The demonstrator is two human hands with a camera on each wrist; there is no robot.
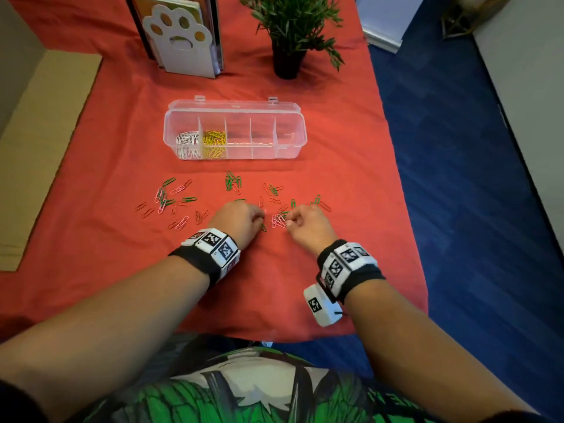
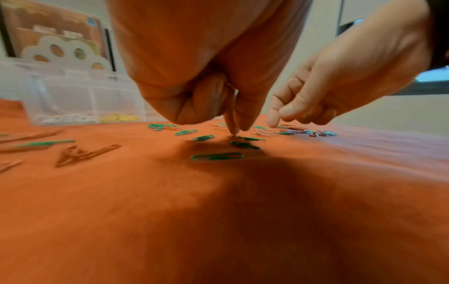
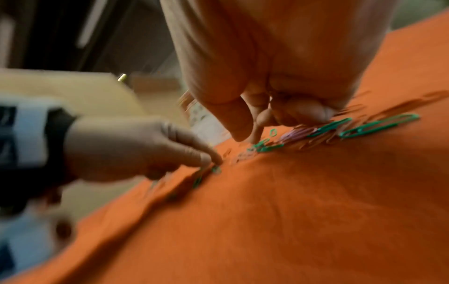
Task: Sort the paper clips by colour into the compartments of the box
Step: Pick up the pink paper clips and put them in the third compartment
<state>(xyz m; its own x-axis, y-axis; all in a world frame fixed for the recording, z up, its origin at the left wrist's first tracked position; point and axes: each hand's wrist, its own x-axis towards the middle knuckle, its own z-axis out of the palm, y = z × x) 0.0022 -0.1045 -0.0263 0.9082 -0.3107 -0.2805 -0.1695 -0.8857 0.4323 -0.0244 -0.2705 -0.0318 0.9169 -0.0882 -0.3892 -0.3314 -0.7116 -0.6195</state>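
A clear compartment box [image 1: 293, 138] stands open on the red cloth, with white clips [image 1: 187, 145] in its leftmost compartment and yellow clips [image 1: 214, 143] in the one beside it. Green, pink and red clips lie scattered in front of it. My left hand [image 2: 234, 130] points down at the cloth, its thumb and forefinger pinching a small pale clip, with a green clip [image 2: 217, 156] lying just before it. My right hand [image 1: 288, 221] hovers close by, its fingers curled, its thumb and forefinger tips down among pink clips [image 1: 279, 221]. Whether the right hand holds one is hidden.
A potted plant [image 1: 288, 56] and a paw-shaped bookend [image 1: 183, 41] with books stand behind the box. Cardboard [image 1: 45, 132] lies off the table's left side. The cloth ends at the right over blue floor [image 1: 457, 178].
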